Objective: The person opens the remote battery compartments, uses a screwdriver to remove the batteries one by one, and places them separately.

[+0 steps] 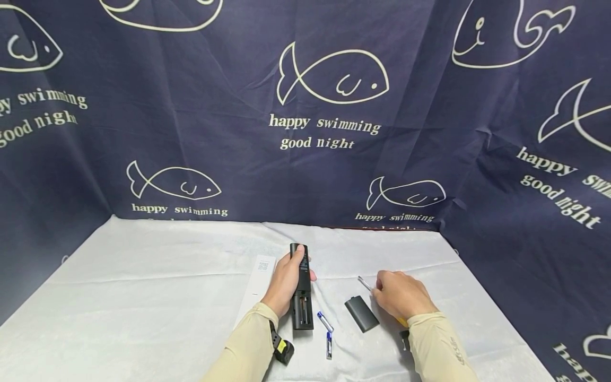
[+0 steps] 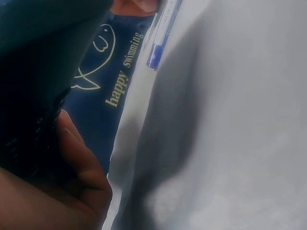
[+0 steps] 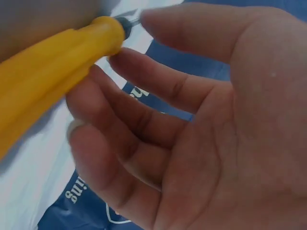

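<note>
In the head view my left hand [image 1: 285,280] grips a black remote control [image 1: 302,284], thumb along its back and the lower end uncovered at the battery compartment. Dark and blurred, the remote [image 2: 38,72] fills the left side of the left wrist view, with curled fingers [image 2: 81,163] beside it. Over at the right, my right hand [image 1: 403,293] holds a screwdriver with a yellow handle [image 3: 62,62] between thumb and fingers near its neck. The metal shaft [image 1: 365,283] sticks out past the fingertips. Just left of that hand lies a black rectangular cover [image 1: 361,314].
Two blue-and-white batteries [image 1: 325,321] lie on the white cloth [image 1: 157,307] between the remote and the cover. A long white box [image 1: 258,281] lies partly hidden behind the left forearm. Dark blue fabric [image 1: 229,132] printed with fish hangs around the table.
</note>
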The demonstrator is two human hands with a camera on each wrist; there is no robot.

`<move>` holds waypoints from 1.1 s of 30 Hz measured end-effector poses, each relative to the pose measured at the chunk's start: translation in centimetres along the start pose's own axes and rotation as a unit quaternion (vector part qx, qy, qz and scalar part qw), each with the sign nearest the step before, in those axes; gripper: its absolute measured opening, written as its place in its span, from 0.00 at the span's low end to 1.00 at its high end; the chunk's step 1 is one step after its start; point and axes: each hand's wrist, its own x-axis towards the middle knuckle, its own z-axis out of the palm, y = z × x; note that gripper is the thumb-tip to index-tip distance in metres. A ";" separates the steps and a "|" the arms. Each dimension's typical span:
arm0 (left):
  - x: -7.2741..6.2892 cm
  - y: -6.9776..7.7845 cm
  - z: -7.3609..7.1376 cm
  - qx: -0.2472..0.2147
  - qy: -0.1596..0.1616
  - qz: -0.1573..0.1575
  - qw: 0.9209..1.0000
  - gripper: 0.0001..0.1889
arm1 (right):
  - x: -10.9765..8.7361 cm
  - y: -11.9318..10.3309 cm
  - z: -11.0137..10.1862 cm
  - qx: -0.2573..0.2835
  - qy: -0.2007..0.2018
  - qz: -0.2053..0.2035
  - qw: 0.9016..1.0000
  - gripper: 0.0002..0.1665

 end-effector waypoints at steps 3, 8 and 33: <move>-0.1 0.0 0.1 -0.001 -0.001 -0.001 1.000 0.34 | -0.2 -0.2 -0.2 -0.005 0.027 -0.014 1.000 0.08; -0.3 0.0 0.2 0.000 -0.004 0.001 1.000 0.34 | -0.6 -0.9 -0.7 -0.008 0.050 -0.029 0.998 0.10; -0.8 1.0 1.3 0.034 -0.060 0.013 0.998 0.27 | -0.9 -3.7 -0.6 -0.003 0.058 -0.069 0.996 0.10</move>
